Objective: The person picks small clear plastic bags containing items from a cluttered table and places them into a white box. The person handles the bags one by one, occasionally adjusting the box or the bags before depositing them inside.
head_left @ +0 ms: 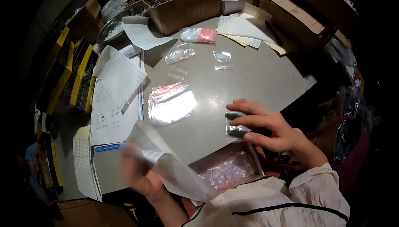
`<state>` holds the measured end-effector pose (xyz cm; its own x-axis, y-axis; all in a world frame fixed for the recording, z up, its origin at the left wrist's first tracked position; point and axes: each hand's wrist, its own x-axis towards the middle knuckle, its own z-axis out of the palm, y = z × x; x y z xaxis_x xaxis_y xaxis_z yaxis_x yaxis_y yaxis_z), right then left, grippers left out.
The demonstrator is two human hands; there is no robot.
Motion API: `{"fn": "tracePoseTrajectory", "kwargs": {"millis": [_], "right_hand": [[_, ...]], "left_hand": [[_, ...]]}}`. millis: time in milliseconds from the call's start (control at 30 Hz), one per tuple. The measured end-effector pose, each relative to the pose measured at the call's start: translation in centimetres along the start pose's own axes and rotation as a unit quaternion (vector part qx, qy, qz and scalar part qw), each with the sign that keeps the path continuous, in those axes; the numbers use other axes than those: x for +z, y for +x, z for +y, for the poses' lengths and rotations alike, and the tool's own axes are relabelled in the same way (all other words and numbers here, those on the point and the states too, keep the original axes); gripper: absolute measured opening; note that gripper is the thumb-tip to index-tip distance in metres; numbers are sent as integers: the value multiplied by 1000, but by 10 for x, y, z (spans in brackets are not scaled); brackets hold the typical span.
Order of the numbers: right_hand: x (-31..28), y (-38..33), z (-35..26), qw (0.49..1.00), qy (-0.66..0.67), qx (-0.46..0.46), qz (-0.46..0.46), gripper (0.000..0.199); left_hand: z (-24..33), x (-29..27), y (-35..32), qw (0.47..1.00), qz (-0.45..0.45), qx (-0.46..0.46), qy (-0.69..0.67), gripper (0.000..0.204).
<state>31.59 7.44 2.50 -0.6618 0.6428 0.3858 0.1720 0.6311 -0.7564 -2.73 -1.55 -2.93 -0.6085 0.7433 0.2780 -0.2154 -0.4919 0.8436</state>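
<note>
My left hand [141, 171], smeared by motion, grips a thin whitish sheet [166, 160] that curls down over the table's front edge. The sheet looks like the sticker sheets lying about. My right hand [266, 125] has its fingers apart, resting over a small clear zip bag [235, 128] at the table edge. Whatever is in that bag is partly hidden under the fingers. Below, against my body, an open cardboard box [258, 164] contains small clear bags [226, 171] with white ring-shaped pieces. A fanned stack of empty-looking zip bags [172, 104] lies at the table's middle.
Several small bags [181, 53] and a red-and-clear bag bundle [198, 35] lie farther back. Sticker sheets [120, 75] and written papers [112, 119] cover the left side, beside black-and-yellow boxes [79, 75]. A carton of metal parts [183, 8] stands at the back.
</note>
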Motion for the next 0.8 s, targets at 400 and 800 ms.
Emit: {"fn": "tracePoseTrajectory", "kwargs": {"millis": [400, 800], "right_hand": [[3, 16, -25, 987, 130, 55, 82, 19], [36, 103, -34, 990, -125, -61, -7, 68]], "left_hand": [[17, 15, 1, 989, -87, -121, 9, 12], [21, 31, -2, 974, -137, -76, 163, 13]]}}
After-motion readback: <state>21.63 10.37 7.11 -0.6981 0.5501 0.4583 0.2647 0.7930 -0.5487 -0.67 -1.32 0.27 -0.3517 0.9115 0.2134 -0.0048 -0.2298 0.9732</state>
